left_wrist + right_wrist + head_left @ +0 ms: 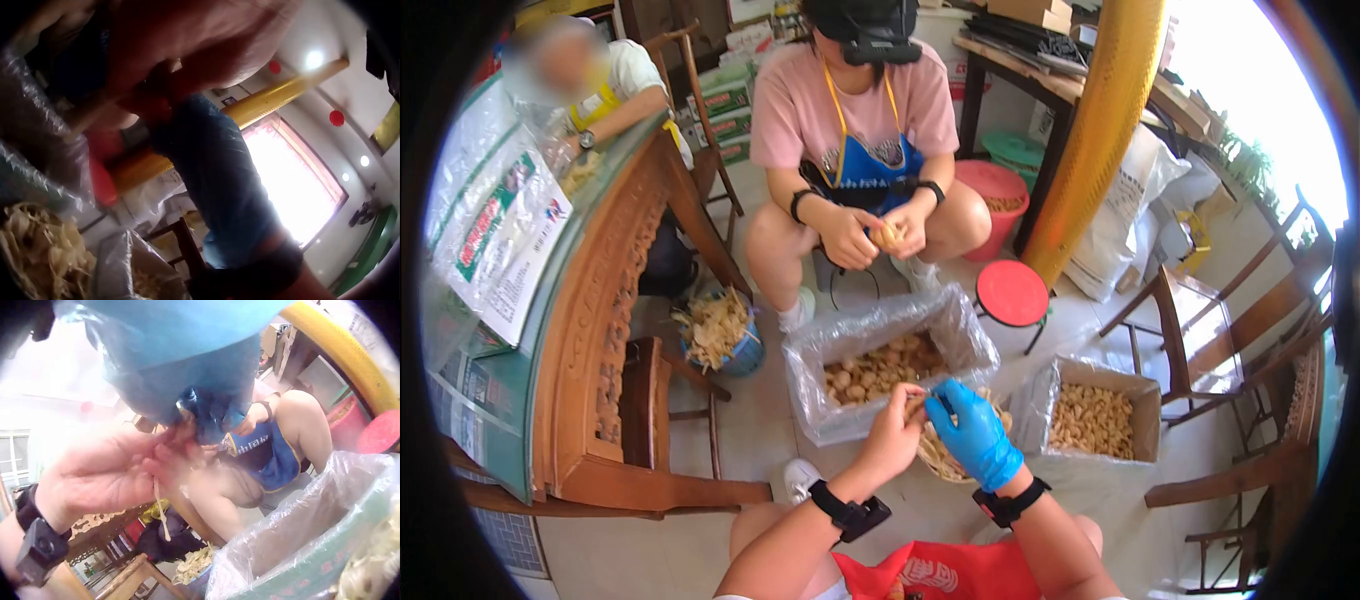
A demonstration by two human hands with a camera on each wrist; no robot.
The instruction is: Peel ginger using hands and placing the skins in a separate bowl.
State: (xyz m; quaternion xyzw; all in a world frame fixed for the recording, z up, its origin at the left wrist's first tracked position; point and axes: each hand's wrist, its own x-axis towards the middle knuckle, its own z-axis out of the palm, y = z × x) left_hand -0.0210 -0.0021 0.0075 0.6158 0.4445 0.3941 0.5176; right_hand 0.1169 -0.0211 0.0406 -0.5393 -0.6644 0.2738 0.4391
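Observation:
My bare left hand (pixel 887 440) and blue-gloved right hand (pixel 977 437) meet over a basket of pale peelings (pixel 47 250). Between their fingertips is a small brown piece (pixel 185 427), mostly hidden; the left fingers pinch it. From the left fingers a thin pale strip (pixel 162 512) hangs down. The gloved fingers curl in against the piece, with a shiny glint beside them; I cannot tell whether it is a tool. Just ahead stands a plastic-lined box (pixel 820 425) of brown roundish pieces. On the right, a second lined box (pixel 1145 425) holds pale yellow pieces.
A person (pixel 855 110) in a blue apron sits opposite, handling a pale piece. The blue bucket (pixel 745 352) at left contains peelings. Around us are a red stool (pixel 1012 294), a carved wooden table (pixel 590 370), a wooden chair (pixel 1195 320) and a gold pillar (pixel 1100 130).

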